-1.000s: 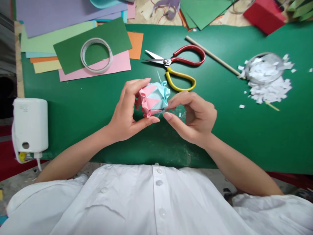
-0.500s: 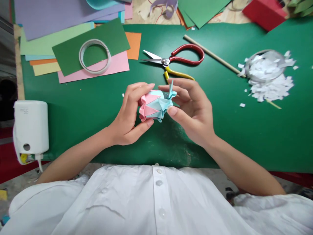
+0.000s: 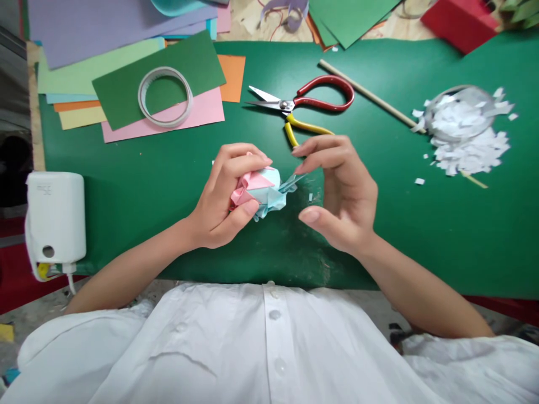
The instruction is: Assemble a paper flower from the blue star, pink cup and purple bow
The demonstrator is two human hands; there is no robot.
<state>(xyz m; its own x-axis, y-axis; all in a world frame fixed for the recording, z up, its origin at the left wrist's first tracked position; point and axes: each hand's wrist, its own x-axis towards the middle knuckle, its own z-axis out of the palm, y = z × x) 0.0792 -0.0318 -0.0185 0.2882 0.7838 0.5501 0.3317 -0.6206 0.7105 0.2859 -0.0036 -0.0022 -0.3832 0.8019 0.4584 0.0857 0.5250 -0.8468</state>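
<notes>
Folded paper piece (image 3: 261, 191), pink and pale blue, sits in your left hand (image 3: 221, 199) above the green mat (image 3: 421, 235), near the middle of the view. Your fingers curl over its top and your thumb presses from below, so most of the pink side is covered and its full shape cannot be read. A thin blue tip sticks out to the right towards your right hand (image 3: 343, 193).

That hand is spread, thumb low and fingers high with a wide gap between them, holding nothing. Its index fingertip is just beside the blue tip; whether it touches the paper is too close to call.

Behind your right hand lie the scissors (image 3: 303, 104), one red handle and one yellow; your fingers hide part of the yellow loop. A wooden stick (image 3: 366, 95) runs slantwise past them and disappears under a clear dish (image 3: 458, 109) and a heap of white paper scraps (image 3: 469, 151). A tape roll (image 3: 165, 96) rests on coloured paper sheets (image 3: 126, 62), which the top edge cuts off, as it does a red box (image 3: 458, 22). At the left, half off the mat, stands a white device (image 3: 54, 216); its faint marking is unreadable.
</notes>
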